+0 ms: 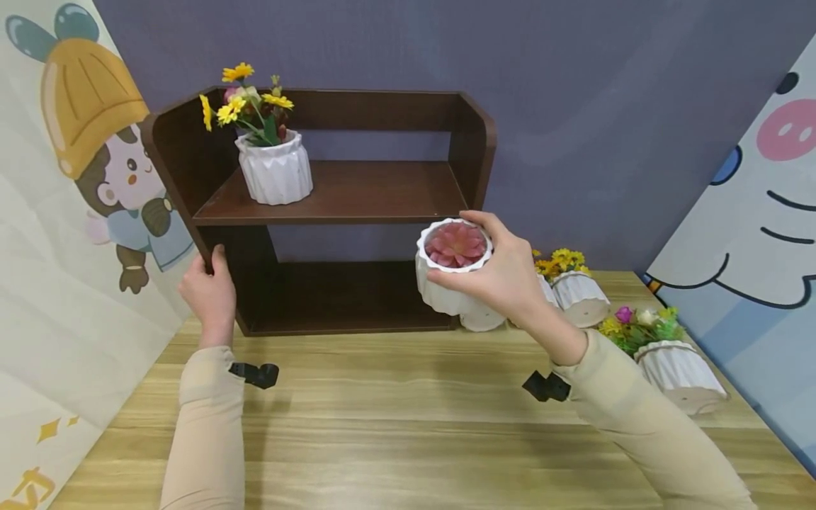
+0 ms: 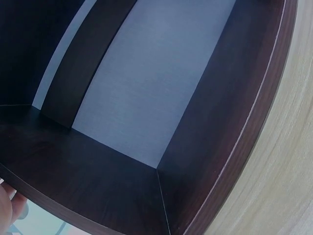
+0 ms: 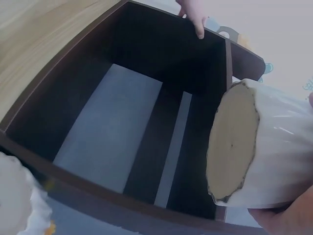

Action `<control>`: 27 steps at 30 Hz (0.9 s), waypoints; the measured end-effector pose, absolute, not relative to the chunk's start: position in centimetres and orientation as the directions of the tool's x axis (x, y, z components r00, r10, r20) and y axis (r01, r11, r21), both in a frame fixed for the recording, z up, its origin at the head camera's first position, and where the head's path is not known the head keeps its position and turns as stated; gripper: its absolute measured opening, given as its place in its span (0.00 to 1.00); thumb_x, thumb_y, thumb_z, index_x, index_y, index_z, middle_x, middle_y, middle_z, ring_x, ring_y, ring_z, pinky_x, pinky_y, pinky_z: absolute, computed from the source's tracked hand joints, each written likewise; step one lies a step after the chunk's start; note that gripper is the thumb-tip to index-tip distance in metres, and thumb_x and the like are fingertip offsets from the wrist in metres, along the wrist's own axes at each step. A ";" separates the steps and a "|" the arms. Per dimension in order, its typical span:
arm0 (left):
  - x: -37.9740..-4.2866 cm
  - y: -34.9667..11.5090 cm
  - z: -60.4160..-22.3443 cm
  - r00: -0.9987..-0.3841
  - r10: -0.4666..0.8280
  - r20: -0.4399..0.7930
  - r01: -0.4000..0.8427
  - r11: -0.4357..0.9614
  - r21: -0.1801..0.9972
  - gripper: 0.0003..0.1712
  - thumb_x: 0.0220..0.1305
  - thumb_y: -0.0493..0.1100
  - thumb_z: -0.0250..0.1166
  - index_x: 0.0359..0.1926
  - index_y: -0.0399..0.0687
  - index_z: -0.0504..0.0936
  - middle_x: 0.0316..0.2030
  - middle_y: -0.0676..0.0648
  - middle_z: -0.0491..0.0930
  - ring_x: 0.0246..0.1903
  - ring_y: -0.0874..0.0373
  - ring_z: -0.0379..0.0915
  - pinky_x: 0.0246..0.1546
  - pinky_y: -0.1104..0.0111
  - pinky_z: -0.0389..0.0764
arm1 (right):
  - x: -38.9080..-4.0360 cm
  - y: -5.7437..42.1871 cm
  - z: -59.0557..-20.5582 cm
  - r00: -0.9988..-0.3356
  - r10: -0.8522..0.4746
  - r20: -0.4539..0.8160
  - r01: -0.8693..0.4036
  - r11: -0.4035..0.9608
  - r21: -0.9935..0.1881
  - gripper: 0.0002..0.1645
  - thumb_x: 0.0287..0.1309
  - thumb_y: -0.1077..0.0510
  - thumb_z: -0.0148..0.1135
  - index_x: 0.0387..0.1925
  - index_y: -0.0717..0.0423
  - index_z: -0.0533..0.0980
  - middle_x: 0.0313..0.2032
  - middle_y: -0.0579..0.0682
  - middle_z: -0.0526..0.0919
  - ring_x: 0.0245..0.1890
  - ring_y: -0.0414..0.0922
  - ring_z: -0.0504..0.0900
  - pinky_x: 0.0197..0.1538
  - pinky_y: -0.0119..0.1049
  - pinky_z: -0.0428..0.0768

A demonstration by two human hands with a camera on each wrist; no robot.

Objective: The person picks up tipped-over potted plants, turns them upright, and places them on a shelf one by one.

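Observation:
My right hand grips a white ribbed pot holding a red succulent, in the air before the right side of a dark brown two-tier shelf. In the right wrist view the pot's beige underside faces the camera. My left hand holds the front edge of the shelf's left side panel, its thumb on the inner face. Only a few of its fingers show in the left wrist view. On the upper board, at the left, stands a white pot with yellow flowers.
Right of the shelf, several white flower pots lie tipped on the wooden table: one with yellow flowers, another with mixed flowers. A grey-blue wall stands behind, with cartoon-printed panels at both sides.

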State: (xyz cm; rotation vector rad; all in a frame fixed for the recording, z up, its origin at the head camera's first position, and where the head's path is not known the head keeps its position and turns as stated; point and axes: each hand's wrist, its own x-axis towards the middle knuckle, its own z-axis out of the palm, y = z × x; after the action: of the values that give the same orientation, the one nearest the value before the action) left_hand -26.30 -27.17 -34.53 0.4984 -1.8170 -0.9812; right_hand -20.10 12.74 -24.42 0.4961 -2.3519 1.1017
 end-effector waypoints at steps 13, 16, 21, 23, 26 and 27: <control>-26.3 -27.2 -34.7 -0.453 -0.705 0.546 0.063 0.585 0.808 0.27 0.62 0.57 0.53 0.28 0.34 0.77 0.31 0.32 0.80 0.35 0.33 0.69 0.37 0.53 0.63 | -21.5 9.9 -23.0 -0.838 -0.105 0.536 -0.493 0.567 -0.660 0.47 0.22 0.35 0.75 0.51 0.41 0.70 0.37 0.40 0.81 0.35 0.37 0.77 0.34 0.35 0.75; -26.3 -27.2 -34.7 -0.449 -0.702 0.553 0.069 0.590 0.805 0.27 0.62 0.56 0.53 0.27 0.33 0.77 0.31 0.32 0.80 0.34 0.33 0.69 0.37 0.52 0.63 | -21.8 9.4 -22.5 -0.836 -0.099 0.540 -0.494 0.567 -0.660 0.46 0.21 0.34 0.74 0.50 0.40 0.71 0.36 0.39 0.80 0.35 0.36 0.77 0.34 0.34 0.75; -26.3 -27.2 -34.7 -0.448 -0.701 0.555 0.073 0.590 0.804 0.27 0.62 0.57 0.53 0.26 0.33 0.77 0.31 0.32 0.80 0.34 0.33 0.69 0.37 0.52 0.64 | -22.1 8.7 -21.4 -0.835 -0.075 0.545 -0.486 0.564 -0.668 0.46 0.19 0.31 0.73 0.48 0.39 0.71 0.36 0.38 0.80 0.35 0.35 0.75 0.34 0.34 0.74; -26.4 -27.2 -34.7 -0.449 -0.702 0.552 0.074 0.587 0.806 0.28 0.62 0.57 0.53 0.27 0.33 0.77 0.32 0.32 0.80 0.35 0.33 0.69 0.38 0.52 0.64 | -22.3 8.4 -21.0 -0.836 -0.069 0.544 -0.483 0.562 -0.671 0.46 0.19 0.30 0.73 0.48 0.39 0.72 0.36 0.37 0.80 0.36 0.34 0.75 0.34 0.33 0.74; -26.4 -27.2 -34.7 -0.453 -0.704 0.547 0.071 0.583 0.809 0.28 0.62 0.57 0.53 0.27 0.33 0.77 0.33 0.33 0.80 0.36 0.33 0.70 0.38 0.52 0.64 | -22.6 8.1 -20.5 -0.835 -0.061 0.547 -0.480 0.566 -0.670 0.46 0.20 0.29 0.72 0.49 0.38 0.72 0.37 0.37 0.80 0.36 0.34 0.75 0.35 0.33 0.73; -26.4 -27.2 -34.7 -0.454 -0.704 0.547 0.070 0.583 0.809 0.28 0.62 0.58 0.53 0.27 0.34 0.77 0.32 0.33 0.80 0.36 0.33 0.70 0.38 0.52 0.64 | -22.6 8.1 -20.3 -0.833 -0.060 0.550 -0.482 0.568 -0.668 0.46 0.20 0.29 0.72 0.49 0.39 0.72 0.37 0.37 0.80 0.36 0.34 0.75 0.36 0.33 0.73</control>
State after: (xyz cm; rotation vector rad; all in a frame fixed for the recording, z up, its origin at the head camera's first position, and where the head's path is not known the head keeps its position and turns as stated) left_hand -26.43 -27.18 -34.66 0.5155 -1.8321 -0.9880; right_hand -22.65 8.06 -20.28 0.4347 -2.3297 1.1948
